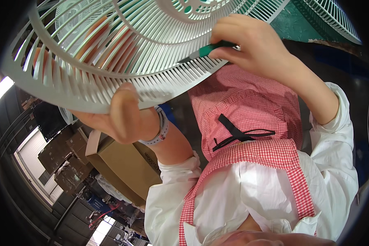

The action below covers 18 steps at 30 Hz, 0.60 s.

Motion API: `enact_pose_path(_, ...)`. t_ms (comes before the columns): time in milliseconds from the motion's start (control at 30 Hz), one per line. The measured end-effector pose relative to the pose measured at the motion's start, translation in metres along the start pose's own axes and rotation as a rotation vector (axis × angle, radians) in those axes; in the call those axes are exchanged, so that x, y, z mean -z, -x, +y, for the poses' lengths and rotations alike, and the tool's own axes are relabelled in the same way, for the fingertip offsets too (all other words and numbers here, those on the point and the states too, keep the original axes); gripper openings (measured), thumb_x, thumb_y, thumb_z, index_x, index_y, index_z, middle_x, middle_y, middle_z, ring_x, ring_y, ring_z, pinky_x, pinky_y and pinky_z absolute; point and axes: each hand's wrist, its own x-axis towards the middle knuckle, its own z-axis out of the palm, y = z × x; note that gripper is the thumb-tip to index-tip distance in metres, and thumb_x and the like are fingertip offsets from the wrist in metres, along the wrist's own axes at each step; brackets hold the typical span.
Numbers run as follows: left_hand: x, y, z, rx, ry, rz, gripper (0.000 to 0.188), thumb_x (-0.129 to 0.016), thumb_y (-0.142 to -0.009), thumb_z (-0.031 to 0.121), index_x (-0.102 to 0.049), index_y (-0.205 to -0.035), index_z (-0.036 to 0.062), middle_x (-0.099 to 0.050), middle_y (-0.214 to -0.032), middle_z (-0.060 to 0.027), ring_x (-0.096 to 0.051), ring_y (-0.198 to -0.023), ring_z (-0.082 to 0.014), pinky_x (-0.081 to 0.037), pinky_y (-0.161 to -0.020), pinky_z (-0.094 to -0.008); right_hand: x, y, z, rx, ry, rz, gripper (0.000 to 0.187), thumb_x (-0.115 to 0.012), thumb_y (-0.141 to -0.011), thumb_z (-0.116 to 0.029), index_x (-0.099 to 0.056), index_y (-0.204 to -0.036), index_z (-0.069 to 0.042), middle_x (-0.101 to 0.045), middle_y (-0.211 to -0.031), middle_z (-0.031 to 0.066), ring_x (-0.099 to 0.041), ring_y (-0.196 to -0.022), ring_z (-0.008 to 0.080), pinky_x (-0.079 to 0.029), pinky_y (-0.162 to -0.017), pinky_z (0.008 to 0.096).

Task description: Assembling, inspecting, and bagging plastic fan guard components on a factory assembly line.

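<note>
Our left hand (125, 112) grips the fan grille (164, 97); our right hand (250, 43) firmly clasps a green-handled knife (208, 51). Likely trimming, we next need steadiness.

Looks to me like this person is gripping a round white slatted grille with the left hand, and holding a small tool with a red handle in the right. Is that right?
Not quite: the head view shows that the handle of the small tool in the right hand is green, not red. The left hand does grip the round white slatted grille.
</note>
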Motion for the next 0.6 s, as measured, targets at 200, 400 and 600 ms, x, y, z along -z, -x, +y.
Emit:
enact_pose_path(200, 0.040, -0.001, -0.021, -0.276, -0.448, -0.073, 0.087, -0.080, -0.072, 0.011, -0.030, -0.139, -0.0124, -0.055, -0.127, -0.0259, -0.066, -0.101, -0.0315, -0.058, -0.089, -0.0363, 0.002, 0.013, 0.005, -0.085, -0.056, -0.025, 0.016, -0.068, -0.081, -0.017, -0.062, -0.094, -0.008, -0.066, -0.081, 0.0092, -0.065, -0.077, 0.0307, -0.050, -0.068, 0.0418)
enact_pose_path(400, 0.013, -0.012, 0.004, -0.050, -0.003, 0.014, 0.087, -0.078, -0.069, 0.008, -0.030, -0.139, -0.0133, -0.051, -0.130, -0.0281, -0.063, -0.107, -0.0321, -0.057, -0.091, -0.0382, 0.011, 0.011, -0.009, -0.077, 0.085, -0.174, 0.017, -0.071, -0.077, -0.019, -0.061, -0.083, -0.006, -0.063, -0.076, 0.0085, -0.065, -0.079, 0.0284, -0.051, -0.067, 0.0409)
enact_pose_path(600, -0.008, -0.023, 0.015, -0.080, 0.005, -0.032, 0.061, -0.064, -0.076, 0.011, -0.043, -0.129, -0.0097, -0.050, -0.128, -0.0328, -0.064, -0.105, -0.0394, -0.061, -0.083, -0.0417, 0.010, 0.007, -0.017, -0.004, 0.123, -0.125, 0.017, -0.074, -0.072, -0.020, -0.064, -0.078, -0.007, -0.062, -0.079, 0.0048, -0.065, -0.080, 0.0249, -0.053, -0.067, 0.0380)
